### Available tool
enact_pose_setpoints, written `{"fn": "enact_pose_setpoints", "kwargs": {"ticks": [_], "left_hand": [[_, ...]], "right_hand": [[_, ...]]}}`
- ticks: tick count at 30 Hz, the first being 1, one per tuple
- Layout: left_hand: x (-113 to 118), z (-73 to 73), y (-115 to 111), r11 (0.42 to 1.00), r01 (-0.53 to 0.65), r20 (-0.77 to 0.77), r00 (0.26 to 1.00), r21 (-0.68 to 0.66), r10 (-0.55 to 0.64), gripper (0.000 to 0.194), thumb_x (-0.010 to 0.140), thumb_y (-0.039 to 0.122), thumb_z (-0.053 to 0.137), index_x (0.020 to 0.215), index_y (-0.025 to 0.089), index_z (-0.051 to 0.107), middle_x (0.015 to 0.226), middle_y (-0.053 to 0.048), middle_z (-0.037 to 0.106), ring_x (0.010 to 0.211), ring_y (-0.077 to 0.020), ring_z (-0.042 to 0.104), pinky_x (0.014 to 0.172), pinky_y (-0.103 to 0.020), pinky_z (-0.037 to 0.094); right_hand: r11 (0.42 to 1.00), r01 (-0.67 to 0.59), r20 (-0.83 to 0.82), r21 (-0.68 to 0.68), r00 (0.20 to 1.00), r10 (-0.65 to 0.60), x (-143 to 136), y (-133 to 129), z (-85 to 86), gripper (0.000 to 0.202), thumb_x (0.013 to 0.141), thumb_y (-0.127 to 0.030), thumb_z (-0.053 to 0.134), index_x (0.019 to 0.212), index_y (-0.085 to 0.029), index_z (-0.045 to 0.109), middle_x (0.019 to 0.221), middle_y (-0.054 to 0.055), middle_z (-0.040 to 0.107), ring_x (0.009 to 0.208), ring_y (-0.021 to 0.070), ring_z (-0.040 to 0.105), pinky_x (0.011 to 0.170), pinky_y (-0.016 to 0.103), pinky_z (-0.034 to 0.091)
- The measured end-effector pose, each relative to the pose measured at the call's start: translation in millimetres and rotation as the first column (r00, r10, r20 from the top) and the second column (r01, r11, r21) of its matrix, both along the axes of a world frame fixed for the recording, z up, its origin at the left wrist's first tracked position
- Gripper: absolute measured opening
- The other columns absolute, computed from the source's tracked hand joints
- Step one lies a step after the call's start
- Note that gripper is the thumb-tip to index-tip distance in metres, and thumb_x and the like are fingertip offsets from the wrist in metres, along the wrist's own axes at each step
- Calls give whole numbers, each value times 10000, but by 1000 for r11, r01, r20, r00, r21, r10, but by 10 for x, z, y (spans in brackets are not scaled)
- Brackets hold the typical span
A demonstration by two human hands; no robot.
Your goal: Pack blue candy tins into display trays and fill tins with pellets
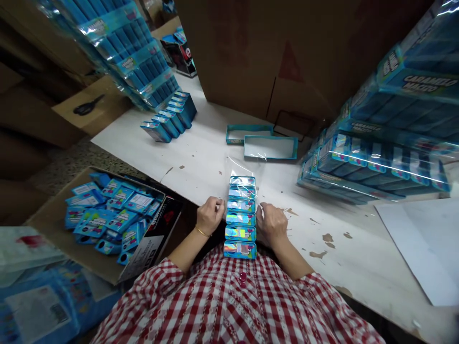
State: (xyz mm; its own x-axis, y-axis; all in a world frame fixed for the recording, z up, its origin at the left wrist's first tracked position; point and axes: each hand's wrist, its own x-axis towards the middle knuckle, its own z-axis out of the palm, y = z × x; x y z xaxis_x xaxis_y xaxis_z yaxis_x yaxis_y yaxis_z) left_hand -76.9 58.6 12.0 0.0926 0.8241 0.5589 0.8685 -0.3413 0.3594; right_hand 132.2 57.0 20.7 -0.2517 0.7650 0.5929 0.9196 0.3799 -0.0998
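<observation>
A column of several small blue boxes lies in front of me, running from the table to my checked shirt. Clear plastic wrap surrounds it and sticks out past the far end. On its left side, my left hand is closed, with curled fingers at the edge of the wrap. My right hand is closed too, its thumb and fingers against the wrap on the right side. The fine plastic between the fingers is hard to make out.
Two shallow blue trays lie ahead. A row of small boxes stands left, before a wrapped stack. Another wrapped stack rises at right. A carton of loose blue boxes sits lower left; scissors lie beyond.
</observation>
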Motion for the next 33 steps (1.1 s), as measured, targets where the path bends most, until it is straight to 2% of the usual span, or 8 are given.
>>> {"fn": "enact_pose_setpoints", "kwargs": {"ticks": [4,10,14,17,21,25,29,33], "left_hand": [[-10,78,63,990,105,-44,994,94,-101,104,850,191,492,750,171,516,653,-13,582,591,-104,553,584,-213,422],[-25,105,-34,972,205,-25,979,116,-203,43,840,165,504,860,165,542,778,-55,636,742,-133,609,676,-241,483],[-13,124,-1,977,209,-35,978,33,-208,83,855,184,477,851,167,558,828,-61,632,753,-124,611,676,-228,495],[-4,189,63,970,239,-32,970,-47,-240,117,861,186,453,822,171,563,852,-57,628,738,-115,608,661,-215,495],[-22,233,62,962,264,-28,963,-75,-267,119,853,176,450,809,171,560,873,-63,628,746,-121,605,670,-227,496],[-64,126,-55,950,312,-3,950,20,-312,52,832,158,491,820,174,540,837,-59,633,771,-133,609,701,-248,506],[-76,-33,-134,982,187,90,978,33,-189,18,831,179,503,817,176,514,825,-62,623,765,-133,605,681,-246,507],[-55,-90,-122,988,153,46,987,2,-153,68,840,197,490,782,169,511,773,-63,615,728,-133,594,662,-244,495]], "right_hand": [[993,-121,40,-9,992,121,7,100,95,200,860,-160,461,675,-196,528,543,-5,493,544,131,432,591,294,292],[962,-238,-298,-131,935,191,83,3,99,160,865,-187,447,736,-182,542,614,0,569,559,105,492,570,242,358],[929,-207,-659,-306,750,-50,24,61,84,142,835,-246,479,713,-186,520,596,-24,551,520,92,480,517,223,392],[896,-239,-780,-373,604,-164,-39,116,87,155,822,-277,485,698,-187,500,563,-40,516,493,87,461,472,215,390],[942,-220,-706,-254,707,-25,26,-8,20,109,811,-200,497,703,-193,510,598,-31,530,525,86,472,507,215,399],[940,-318,-557,-124,806,199,205,-234,-147,101,813,-125,479,751,-201,502,628,-22,540,561,92,486,554,222,407],[925,-276,-461,-259,877,133,231,-332,-244,95,825,-237,490,908,-190,491,786,33,570,694,137,529,617,261,429],[955,-97,-138,-282,989,60,121,-285,-207,92,857,-224,440,862,-178,519,733,36,558,666,155,487,617,278,365]]}}
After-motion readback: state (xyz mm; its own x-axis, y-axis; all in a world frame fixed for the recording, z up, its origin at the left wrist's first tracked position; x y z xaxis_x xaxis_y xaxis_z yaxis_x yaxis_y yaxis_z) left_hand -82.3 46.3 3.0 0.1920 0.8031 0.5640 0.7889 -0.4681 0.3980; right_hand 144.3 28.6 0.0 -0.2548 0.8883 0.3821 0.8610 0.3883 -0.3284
